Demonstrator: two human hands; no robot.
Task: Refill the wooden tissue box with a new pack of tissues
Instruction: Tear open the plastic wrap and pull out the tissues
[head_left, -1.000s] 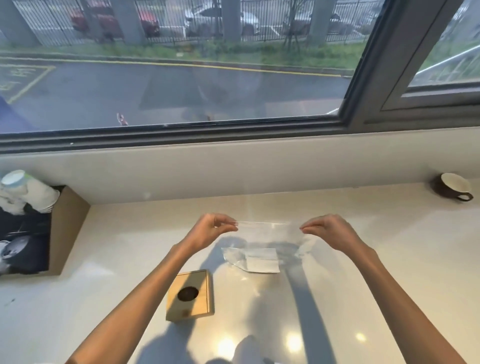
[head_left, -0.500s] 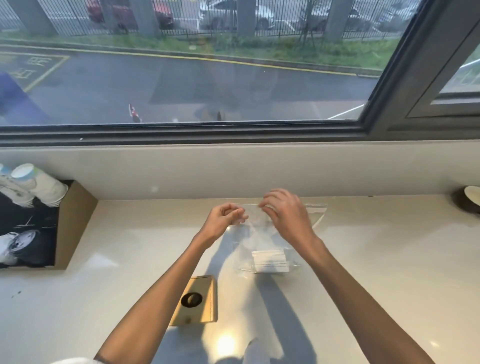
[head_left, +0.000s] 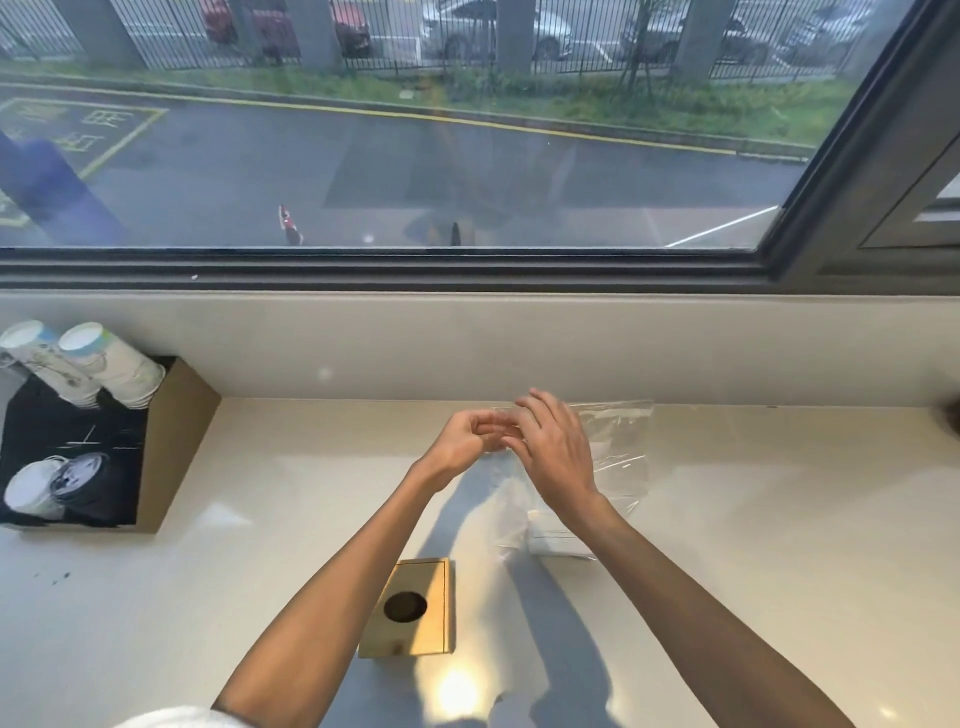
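A small wooden tissue box (head_left: 410, 608) with a round dark hole in its top sits on the white counter under my left forearm. Beyond it I hold up a clear plastic bag (head_left: 615, 441) with a white pack of tissues (head_left: 558, 535) lying in its bottom, which rests on the counter. My left hand (head_left: 462, 444) pinches the bag's top edge at its left end. My right hand (head_left: 553, 447) is right beside the left hand, its fingers at the same part of the edge; the fingertips are blurred.
An open cardboard box (head_left: 176, 436) with paper cups (head_left: 111, 371) and dark items stands at the counter's left. A dark cup edge (head_left: 953, 415) shows at the far right. The window ledge wall (head_left: 467, 343) rises just behind the bag.
My right hand has slid left along the bag's top edge, from its right end to beside my left hand. The bag's right corner now hangs free. The view has shifted.
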